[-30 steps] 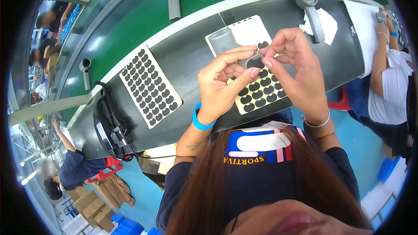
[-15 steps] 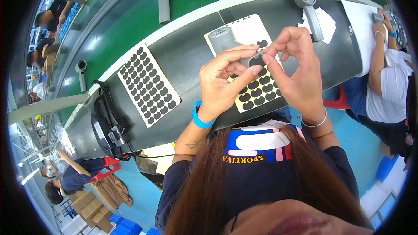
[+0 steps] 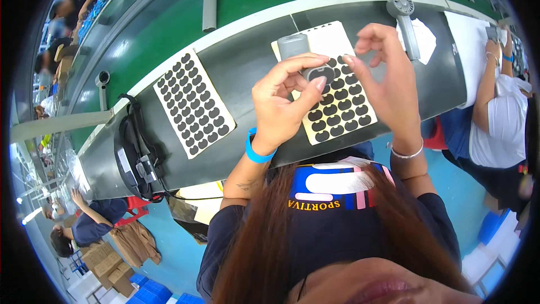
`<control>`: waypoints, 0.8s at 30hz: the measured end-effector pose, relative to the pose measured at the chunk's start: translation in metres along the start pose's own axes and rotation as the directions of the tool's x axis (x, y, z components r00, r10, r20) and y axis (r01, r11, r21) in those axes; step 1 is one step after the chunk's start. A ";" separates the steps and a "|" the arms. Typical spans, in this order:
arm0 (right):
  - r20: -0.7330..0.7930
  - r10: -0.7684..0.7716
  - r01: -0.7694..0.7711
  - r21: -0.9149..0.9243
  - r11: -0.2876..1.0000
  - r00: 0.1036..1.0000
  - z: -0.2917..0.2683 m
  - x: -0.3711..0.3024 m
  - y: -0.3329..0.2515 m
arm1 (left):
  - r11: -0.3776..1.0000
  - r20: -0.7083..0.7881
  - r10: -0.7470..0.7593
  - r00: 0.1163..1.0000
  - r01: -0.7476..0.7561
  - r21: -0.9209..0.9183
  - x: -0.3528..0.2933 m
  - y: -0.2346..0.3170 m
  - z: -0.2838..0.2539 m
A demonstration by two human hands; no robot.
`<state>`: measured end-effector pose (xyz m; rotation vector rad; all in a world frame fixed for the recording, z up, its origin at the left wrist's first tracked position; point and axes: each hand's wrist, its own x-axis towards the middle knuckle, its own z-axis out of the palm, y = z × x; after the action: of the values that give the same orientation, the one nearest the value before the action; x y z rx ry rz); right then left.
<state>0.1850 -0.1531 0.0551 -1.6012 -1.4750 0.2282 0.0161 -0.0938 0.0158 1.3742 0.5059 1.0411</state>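
My left hand point(image 3: 279, 98) grips a grey handheld fan point(image 3: 293, 46) by its handle. The rounded handle end shows between thumb and fingers, with a dark face and a small light mark on it. My right hand point(image 3: 388, 76) is raised just to the right, thumb and fingers apart, with nothing visible in it. Beneath both hands lies a sheet of black notched round stickers point(image 3: 344, 101); its left edge is partly hidden by my left hand. A second sticker sheet point(image 3: 195, 107) rests on the dark bench to the left.
Another grey fan point(image 3: 406, 25) lies on crumpled white paper point(image 3: 424, 42) at the right. A black strapped headset point(image 3: 138, 157) sits on the bench's left end. More fans point(image 3: 209, 3) are on the green belt point(image 3: 163, 28) beyond. A co-worker point(image 3: 498, 101) is at the far right.
My right hand has let go of the handle end and moved up and right, its fingers spreading. My left hand still holds the fan, the handle's end face turned more into view.
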 end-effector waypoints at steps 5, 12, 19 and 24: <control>0.409 -0.054 -0.066 0.274 0.960 0.911 0.035 0.009 0.018 | 0.980 -0.024 0.070 0.997 -0.064 0.186 -0.007 0.003 -0.008; 0.399 -0.314 0.281 0.141 0.949 0.861 0.071 0.021 0.011 | 0.964 -0.183 0.212 0.960 -0.175 0.200 -0.010 -0.009 -0.020; 0.294 -0.472 0.555 -0.376 0.742 0.831 0.066 0.129 0.081 | 0.994 -0.224 0.075 0.972 -0.054 0.099 0.009 0.000 -0.051; 0.358 -0.478 0.591 -0.590 0.550 0.802 0.093 0.217 0.203 | 0.961 -0.309 0.027 0.951 0.060 0.269 -0.001 -0.013 -0.078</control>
<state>0.3208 0.1079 -0.0476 -1.5732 -2.2808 -0.6488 -0.0442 -0.0506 -0.0112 1.4504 0.9232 1.2143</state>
